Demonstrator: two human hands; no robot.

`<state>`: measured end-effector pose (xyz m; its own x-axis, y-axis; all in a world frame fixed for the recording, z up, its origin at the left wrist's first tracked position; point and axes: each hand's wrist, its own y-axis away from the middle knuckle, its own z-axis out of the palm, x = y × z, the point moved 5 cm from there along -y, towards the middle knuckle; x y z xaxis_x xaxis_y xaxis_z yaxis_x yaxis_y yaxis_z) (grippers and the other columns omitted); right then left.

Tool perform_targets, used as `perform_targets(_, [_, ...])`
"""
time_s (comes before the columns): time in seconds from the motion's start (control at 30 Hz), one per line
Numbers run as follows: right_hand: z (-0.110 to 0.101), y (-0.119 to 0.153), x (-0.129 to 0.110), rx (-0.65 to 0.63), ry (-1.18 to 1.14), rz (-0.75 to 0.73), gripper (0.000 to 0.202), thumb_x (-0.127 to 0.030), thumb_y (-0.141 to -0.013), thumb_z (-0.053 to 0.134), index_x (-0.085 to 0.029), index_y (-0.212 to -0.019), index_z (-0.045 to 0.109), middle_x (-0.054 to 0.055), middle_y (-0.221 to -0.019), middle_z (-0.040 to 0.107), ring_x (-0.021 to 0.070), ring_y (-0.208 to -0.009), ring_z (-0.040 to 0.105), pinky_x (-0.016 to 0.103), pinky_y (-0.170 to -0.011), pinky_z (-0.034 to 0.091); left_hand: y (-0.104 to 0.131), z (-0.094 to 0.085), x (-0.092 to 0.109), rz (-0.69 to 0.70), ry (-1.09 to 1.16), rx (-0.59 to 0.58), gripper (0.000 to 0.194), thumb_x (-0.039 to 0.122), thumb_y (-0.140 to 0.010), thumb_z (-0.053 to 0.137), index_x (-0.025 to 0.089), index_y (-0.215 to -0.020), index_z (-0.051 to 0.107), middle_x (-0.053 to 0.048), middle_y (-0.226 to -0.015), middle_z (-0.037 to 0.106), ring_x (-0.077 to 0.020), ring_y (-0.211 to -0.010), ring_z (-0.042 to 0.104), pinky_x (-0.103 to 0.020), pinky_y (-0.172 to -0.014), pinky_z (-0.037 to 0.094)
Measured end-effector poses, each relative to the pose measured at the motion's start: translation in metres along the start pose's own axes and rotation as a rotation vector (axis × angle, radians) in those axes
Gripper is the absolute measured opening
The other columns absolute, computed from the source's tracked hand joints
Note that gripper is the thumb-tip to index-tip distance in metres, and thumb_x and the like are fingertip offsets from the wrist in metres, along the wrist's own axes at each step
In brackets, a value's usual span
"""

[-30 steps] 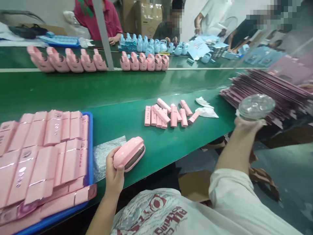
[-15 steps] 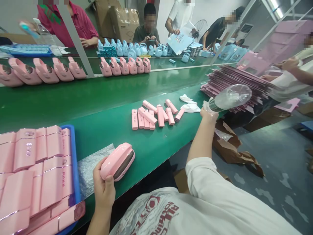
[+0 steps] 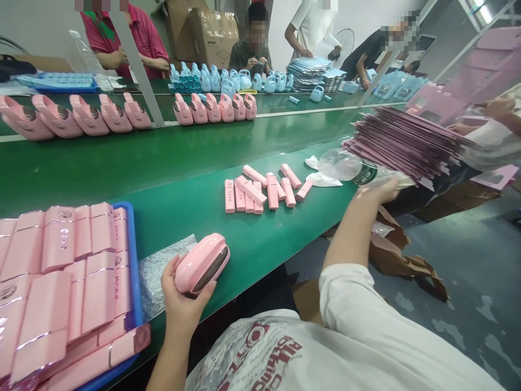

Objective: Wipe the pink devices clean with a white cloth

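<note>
My left hand is wrapped round a glossy pink rounded plastic case with a dark strip along its side, held just above the green table. At the table's right edge my right hand is closed at the label end of a clear plastic bottle, which lies tilted sideways. White tissue shows by its fingers; some of the grip is blurred. Crumpled white tissues lie beside the bottle. Several small pink slim boxes are scattered left of them.
A blue tray heaped with larger pink boxes stands at the left, by a grey speckled sheet. Pink handled cases line the far ledge. Stacked pink cards stand right of my right hand. Co-workers sit and stand across the table.
The bottle in my right hand has swung over, its clear body now pointing left instead of up right. That hand has moved right. My left hand still holds the pink case.
</note>
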<state>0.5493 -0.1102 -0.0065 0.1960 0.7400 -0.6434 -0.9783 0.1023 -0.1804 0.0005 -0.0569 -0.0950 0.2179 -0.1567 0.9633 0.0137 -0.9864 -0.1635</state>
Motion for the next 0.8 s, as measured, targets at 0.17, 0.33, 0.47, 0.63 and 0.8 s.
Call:
perform_targets(0.17, [0.033,0.014,-0.053,-0.084,0.271,-0.425,0.019,-0.001,-0.078,0.056,-0.017,-0.087,0.059,0.007,-0.101,0.061,0.0145,-0.103,0.056,0.022,-0.095,0.04,0.0,-0.001,0.009,-0.005,-0.091,0.007,0.101,0.04,-0.054,0.084,0.023,-0.14,0.035,-0.013,-0.133,0.045,-0.0264,-0.12,0.052,-0.039,-0.097,0.049])
perform_targets(0.33, [0.057,0.038,-0.033,-0.485,0.533,-0.506,0.02,0.001,-0.072,0.066,-0.017,-0.082,0.068,0.008,-0.091,0.064,0.0159,-0.091,0.057,0.028,-0.095,0.04,0.001,-0.002,0.005,-0.123,-0.11,-0.056,0.093,0.045,-0.054,0.083,0.024,-0.135,0.042,-0.012,-0.133,0.048,-0.0314,-0.122,0.05,-0.05,-0.104,0.043])
perform_targets(0.47, [0.057,0.043,-0.019,-0.563,0.574,-0.456,0.022,0.001,-0.074,0.064,-0.018,-0.083,0.07,0.007,-0.093,0.066,0.0156,-0.094,0.058,0.028,-0.095,0.04,0.003,-0.002,0.005,-0.184,-0.113,-0.053,0.089,0.048,-0.053,0.083,0.023,-0.13,0.046,-0.011,-0.13,0.051,-0.033,-0.121,0.051,-0.055,-0.106,0.039])
perform_targets(0.63, [0.078,0.032,-0.04,-0.425,0.526,-0.381,0.018,-0.005,-0.082,0.055,-0.016,-0.072,0.066,0.003,-0.073,0.065,0.0132,-0.075,0.06,0.028,-0.086,0.045,0.002,-0.001,0.004,-0.184,-0.091,-0.059,0.088,0.049,-0.053,0.082,0.022,-0.129,0.046,-0.011,-0.129,0.052,-0.0321,-0.118,0.053,-0.053,-0.104,0.041])
perform_targets(0.8, [0.111,0.065,-0.065,-0.264,0.153,-0.021,0.029,-0.012,-0.094,0.035,-0.019,-0.074,0.055,-0.001,-0.077,0.065,0.0128,-0.082,0.067,0.028,-0.085,0.05,0.001,-0.003,0.002,-0.128,-0.112,-0.013,0.079,0.049,-0.053,0.082,0.021,-0.12,0.051,-0.009,-0.116,0.058,-0.0288,-0.107,0.058,-0.048,-0.097,0.047])
